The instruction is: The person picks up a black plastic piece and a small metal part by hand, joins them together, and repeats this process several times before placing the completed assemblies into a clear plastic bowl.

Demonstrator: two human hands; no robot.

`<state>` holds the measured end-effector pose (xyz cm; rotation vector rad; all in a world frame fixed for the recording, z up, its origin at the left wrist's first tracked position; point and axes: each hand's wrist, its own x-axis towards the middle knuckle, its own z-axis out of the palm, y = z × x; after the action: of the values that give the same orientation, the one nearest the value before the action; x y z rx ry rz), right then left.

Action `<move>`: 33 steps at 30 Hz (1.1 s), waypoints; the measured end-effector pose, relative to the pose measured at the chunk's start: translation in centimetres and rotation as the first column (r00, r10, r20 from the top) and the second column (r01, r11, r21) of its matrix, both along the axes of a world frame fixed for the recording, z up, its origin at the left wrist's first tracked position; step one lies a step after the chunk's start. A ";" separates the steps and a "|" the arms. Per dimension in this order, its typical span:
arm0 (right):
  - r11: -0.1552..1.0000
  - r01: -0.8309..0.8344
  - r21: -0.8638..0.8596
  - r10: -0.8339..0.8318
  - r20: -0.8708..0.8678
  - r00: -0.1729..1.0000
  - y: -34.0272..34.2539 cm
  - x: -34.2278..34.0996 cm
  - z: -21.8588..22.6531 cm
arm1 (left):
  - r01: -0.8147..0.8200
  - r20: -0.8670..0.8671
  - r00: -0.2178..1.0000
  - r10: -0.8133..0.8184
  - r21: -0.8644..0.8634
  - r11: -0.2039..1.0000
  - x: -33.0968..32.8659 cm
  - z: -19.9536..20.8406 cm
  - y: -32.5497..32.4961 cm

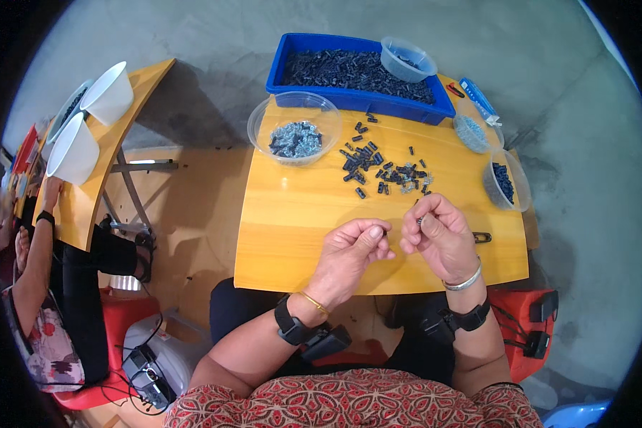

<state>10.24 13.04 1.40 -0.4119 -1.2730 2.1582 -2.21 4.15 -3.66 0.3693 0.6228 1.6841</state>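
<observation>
Both hands raised just above surface (292, 235), close together. Left hand (349, 253) fingers pinched on small dark part (384, 231); right hand (439, 235) fingers curled round small pale part (420, 220). Loose parts pile (385, 171) lies just beyond the hands, w/in reach; blue bin (357, 71) at far edge.

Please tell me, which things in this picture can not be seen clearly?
- Head view: the small part in the left hand is hidden by its fingers.
- What the right hand pinches is too small to tell.
- The loose dark parts on the table are too small to show shape.
</observation>
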 end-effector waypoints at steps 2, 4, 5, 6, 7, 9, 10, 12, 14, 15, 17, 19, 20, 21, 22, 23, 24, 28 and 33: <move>0.999 0.016 0.029 -0.016 -0.028 0.999 -0.1 -0.4 -0.3 | 0.008 0.002 1.000 -0.008 0.001 1.000 -0.1 0.0 0.0; 0.998 0.036 0.059 -0.033 -0.057 0.998 -0.1 -0.6 -0.6 | 0.019 0.004 1.000 -0.019 0.004 1.000 -0.2 -0.1 0.0; 0.999 0.033 0.027 -0.031 -0.050 0.998 0.0 -0.5 -0.8 | 0.021 0.006 1.000 -0.021 0.011 1.000 -0.2 -0.2 0.0; 1.000 0.029 -0.006 -0.029 -0.044 0.999 0.0 -0.5 -0.9 | 0.023 0.008 1.000 -0.023 0.019 1.000 -0.2 -0.3 0.1; 0.999 0.033 -0.011 -0.033 -0.047 0.998 -0.1 -0.5 -0.9 | 0.027 0.005 1.000 -0.027 0.014 1.000 -0.1 -0.3 0.1; 0.981 0.101 0.165 -0.114 0.071 0.991 -0.1 -1.0 -0.7 | 0.012 -0.017 1.000 -0.012 0.020 1.000 -0.2 -0.4 0.2; 0.982 0.104 0.158 -0.116 0.067 0.991 -0.1 -1.3 -0.9 | 0.014 -0.022 1.000 -0.014 0.013 1.000 -0.2 -0.4 0.2; 0.849 0.171 0.499 -0.274 0.140 0.951 -0.2 -1.8 -1.2 | -0.002 -0.019 1.000 0.003 0.016 1.000 -0.2 -0.4 0.2; 0.821 0.181 0.541 -0.303 0.144 0.942 -1.0 -2.1 -1.3 | -0.018 -0.025 1.000 0.018 0.000 1.000 -0.2 -0.1 0.3; 0.789 0.186 0.586 -0.330 0.148 0.932 -1.5 -2.3 -1.5 | -0.037 -0.028 0.999 0.037 -0.012 0.999 -0.1 -0.1 0.3; 0.729 0.245 0.640 -0.389 0.092 0.917 -1.8 -2.5 -2.5 | -0.042 -0.003 0.999 0.042 -0.014 0.999 0.0 -0.2 0.5; 0.822 0.238 0.517 -0.341 0.113 0.933 -2.0 -2.5 -2.5 | -0.050 0.024 0.998 0.050 -0.017 0.999 0.0 -0.2 0.5; 0.824 0.238 0.514 -0.340 0.112 0.934 -2.0 -2.6 -2.5 | -0.054 0.004 0.999 0.055 -0.017 0.998 0.0 -0.1 0.5; 0.778 0.248 0.578 -0.378 0.114 0.919 -1.8 -2.6 -2.5 | -0.059 -0.016 0.998 0.059 -0.016 0.998 0.0 -0.2 0.5; 0.727 0.253 0.638 -0.415 0.115 0.902 -1.8 -2.6 -2.5 | -0.060 -0.017 0.998 0.060 -0.020 0.998 0.1 -0.3 0.5; 0.730 0.253 0.635 -0.414 0.116 0.903 -1.7 -2.6 -2.6 | -0.076 -0.014 0.997 0.076 0.003 0.997 0.2 -0.4 0.6; 0.715 0.259 0.650 -0.418 0.101 0.903 -1.6 -2.7 -2.7 | -0.092 -0.010 0.996 0.093 0.027 0.995 0.2 -0.5 0.7; 0.794 0.235 0.560 -0.350 0.105 0.931 -1.2 -2.5 -2.9 | -0.096 -0.037 0.995 0.097 0.026 0.995 0.1 -0.4 0.6; 0.858 0.226 0.462 -0.288 0.067 0.955 -0.3 -1.6 -3.5 | -0.039 -0.037 0.999 0.038 -0.030 0.999 0.0 -0.1 0.4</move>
<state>8.69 12.72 -2.08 -0.5034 -1.6386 1.5698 -2.26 4.54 -3.80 0.3692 0.6856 1.7058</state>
